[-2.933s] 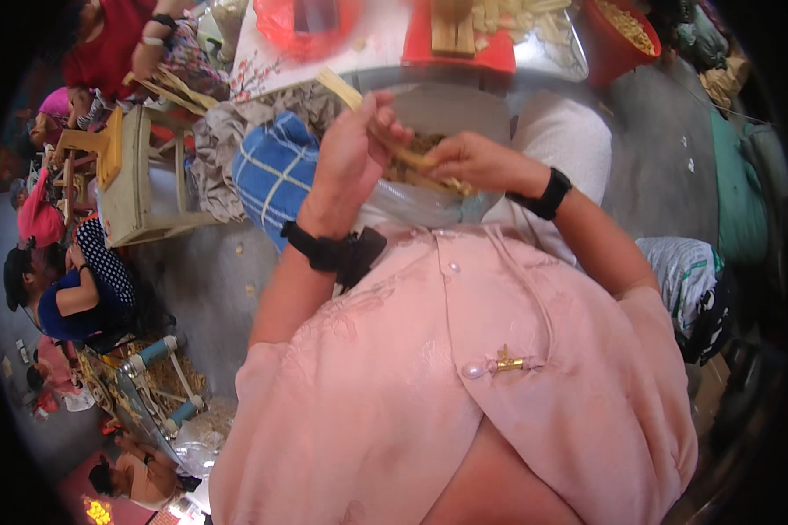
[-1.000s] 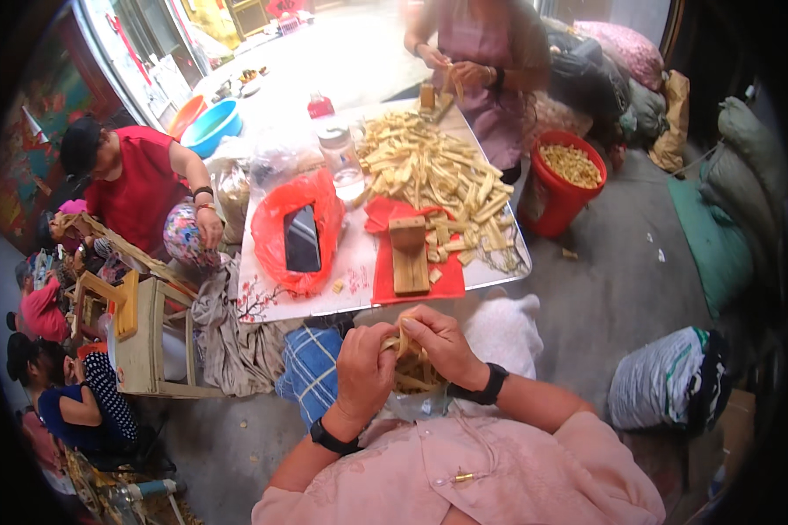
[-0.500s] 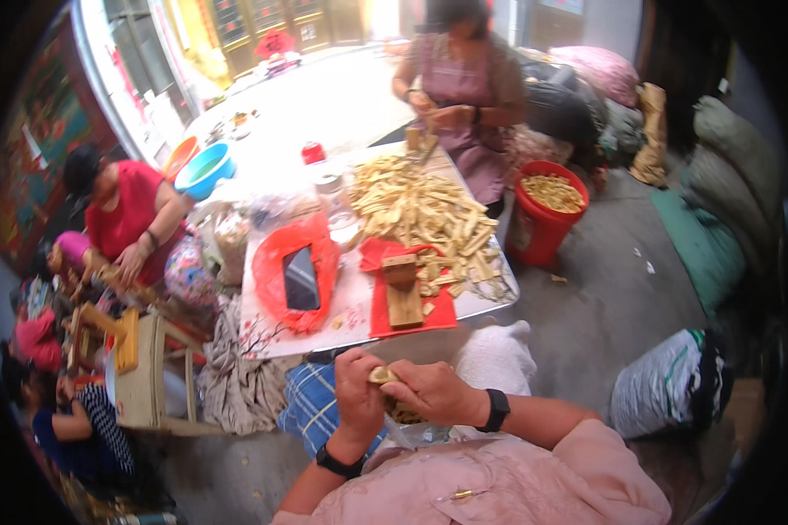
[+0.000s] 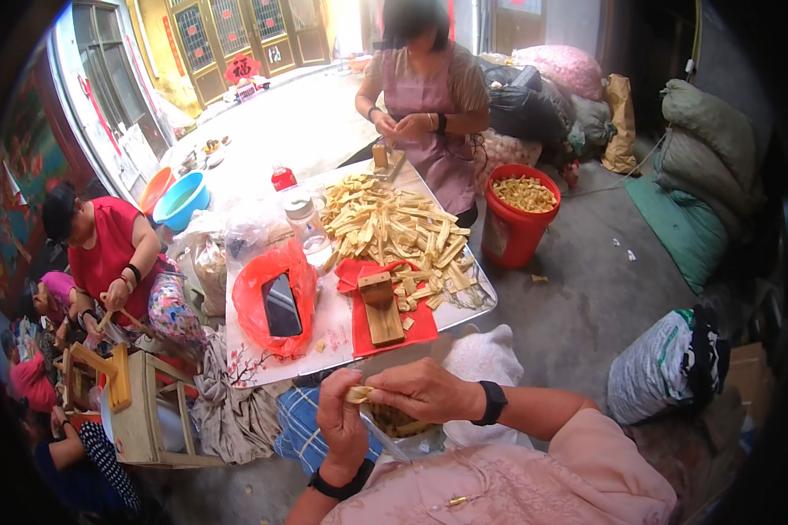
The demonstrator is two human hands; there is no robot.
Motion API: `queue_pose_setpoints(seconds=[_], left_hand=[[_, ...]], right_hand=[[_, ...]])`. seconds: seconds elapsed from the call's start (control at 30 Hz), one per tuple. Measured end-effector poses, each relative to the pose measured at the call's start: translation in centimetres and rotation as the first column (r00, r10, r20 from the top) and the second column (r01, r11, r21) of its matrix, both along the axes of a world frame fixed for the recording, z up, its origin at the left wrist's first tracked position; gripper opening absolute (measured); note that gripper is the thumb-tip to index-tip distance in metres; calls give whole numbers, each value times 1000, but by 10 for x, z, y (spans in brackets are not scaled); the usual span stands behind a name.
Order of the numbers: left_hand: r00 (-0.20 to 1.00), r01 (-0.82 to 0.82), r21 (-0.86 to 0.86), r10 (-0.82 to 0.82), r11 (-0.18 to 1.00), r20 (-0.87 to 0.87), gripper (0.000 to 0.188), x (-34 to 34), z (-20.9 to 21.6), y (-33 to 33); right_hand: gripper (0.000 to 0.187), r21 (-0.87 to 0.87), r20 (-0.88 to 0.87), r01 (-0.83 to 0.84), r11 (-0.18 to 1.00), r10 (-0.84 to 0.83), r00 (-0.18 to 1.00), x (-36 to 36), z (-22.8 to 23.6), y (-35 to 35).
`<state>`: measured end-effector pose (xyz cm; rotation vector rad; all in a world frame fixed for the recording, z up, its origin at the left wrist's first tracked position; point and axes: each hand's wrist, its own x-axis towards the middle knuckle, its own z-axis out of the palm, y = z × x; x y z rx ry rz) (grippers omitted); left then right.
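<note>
My left hand [image 4: 341, 424] and my right hand [image 4: 425, 390] meet in front of my chest. Both are closed on one small, pale yellow folded strip [image 4: 358, 395], pinched between thumbs and fingers; its exact kind is unclear. Just beneath them a tub lined with clear plastic [image 4: 396, 446] holds similar short pieces. Beyond the hands, a wooden block tool with an upright end [image 4: 382, 317] rests on a red cloth [image 4: 418, 331]. A heap of the same pale yellow strips [image 4: 390, 219] covers the far right part of the table [image 4: 324, 360].
A phone [image 4: 281, 304] lies on a red plastic bag [image 4: 248, 302], near a clear jar [image 4: 305, 223]. Right of the table stands a red bucket [image 4: 510, 236] full of pieces. One person [image 4: 429, 114] works across the table, another [image 4: 114, 245] at the left. Stuffed sacks [image 4: 709, 166] line the right wall.
The view has shifted, so the table sits lower and further left. My right hand has turned, its back now more upward, and the left fingers have straightened somewhat. The strip stays between both hands.
</note>
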<state>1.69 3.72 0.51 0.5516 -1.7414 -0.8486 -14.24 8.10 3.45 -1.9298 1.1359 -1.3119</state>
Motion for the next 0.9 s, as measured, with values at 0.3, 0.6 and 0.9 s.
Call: queue_pose_setpoints(seconds=[0.3,0.6,0.9], left_hand=[[998,-42,-4,43,999,40,13,-1,-4,-6],[970,47,455,68,889,-233,9,7,-20,1],[943,195,622,29,758,-331,19,-17,-12,-12]], right_hand=[[16,293,385,-46,955,-74,920,1,-13,-11],[17,549,812,-619,562,-182,555,9,-25,4],[8,500,728,-275,821,-227,647,-14,-37,-29]])
